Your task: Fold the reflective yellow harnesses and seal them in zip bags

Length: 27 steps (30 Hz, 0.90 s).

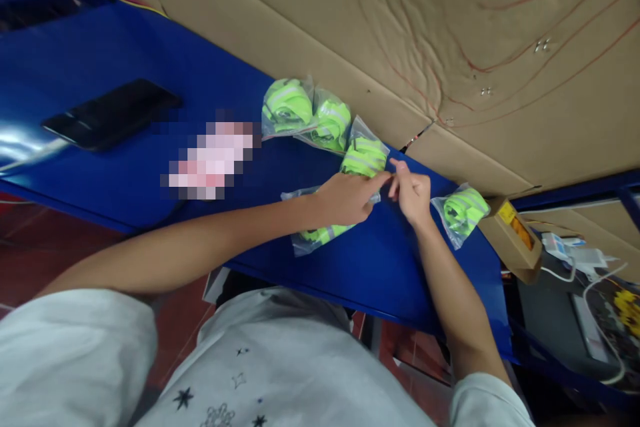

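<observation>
My left hand (pixel 349 198) reaches in over the neon-green reflective straps. Its index finger stretches right, almost to my right hand, and its other fingers are partly hidden. My right hand (pixel 412 192) is above the blue surface, index finger out and the others loosely curled, nothing visible in it. Under my left hand lies a clear bag of green straps (pixel 325 233), partly covered. Just beyond that hand is another bagged strap (pixel 364 155). Two more bags, a left one (pixel 287 103) and a right one (pixel 331 121), sit farther back. One bag (pixel 465 212) lies apart, right of my right hand.
A cardboard-coloured board (pixel 310 20) borders the blue table (pixel 210 80) at the back. A black phone-like device (pixel 113 113) lies left, near a pixelated patch. At the right end stand a small cardboard box (pixel 513 237) and white cabled items (pixel 575 253).
</observation>
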### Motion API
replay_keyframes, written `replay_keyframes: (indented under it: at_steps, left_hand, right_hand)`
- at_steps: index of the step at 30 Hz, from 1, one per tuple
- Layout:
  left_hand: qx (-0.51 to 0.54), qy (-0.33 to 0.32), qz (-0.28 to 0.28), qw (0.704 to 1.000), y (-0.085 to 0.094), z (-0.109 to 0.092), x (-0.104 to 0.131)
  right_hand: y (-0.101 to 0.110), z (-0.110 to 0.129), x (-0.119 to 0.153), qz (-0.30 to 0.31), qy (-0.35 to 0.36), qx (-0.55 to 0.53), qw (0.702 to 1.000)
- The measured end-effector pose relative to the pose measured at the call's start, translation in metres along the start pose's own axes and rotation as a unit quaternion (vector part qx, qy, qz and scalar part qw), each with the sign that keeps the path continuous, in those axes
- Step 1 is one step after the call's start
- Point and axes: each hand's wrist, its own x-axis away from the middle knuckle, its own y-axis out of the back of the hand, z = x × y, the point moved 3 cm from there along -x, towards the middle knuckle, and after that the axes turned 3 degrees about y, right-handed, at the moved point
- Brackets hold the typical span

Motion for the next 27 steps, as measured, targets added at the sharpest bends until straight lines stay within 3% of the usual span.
replay_keyframes:
  at_steps: [3,9,19,27]
  left_hand:
    - [0.065,0.048,0.025,0.996,-0.002,0.016,-0.003]
    - [0.077,0.023,0.023,0.997,0.002,0.011,0.003]
    - [0.081,0.021,0.029,0.996,0.000,0.010,0.003]
    - [0.082,0.023,0.035,0.996,0.000,0.010,0.003]
  right_hand:
    - [-0.002,-0.028,-0.038,-0.034,-0.036,0.042,0.998]
    - [-0.004,-0.077,-0.071,-0.038,-0.067,0.084,0.993]
    - [-0.010,-0.078,-0.089,-0.005,-0.058,0.028,0.998]
    - [-0.010,-0.086,-0.106,-0.024,-0.069,-0.010,0.997]
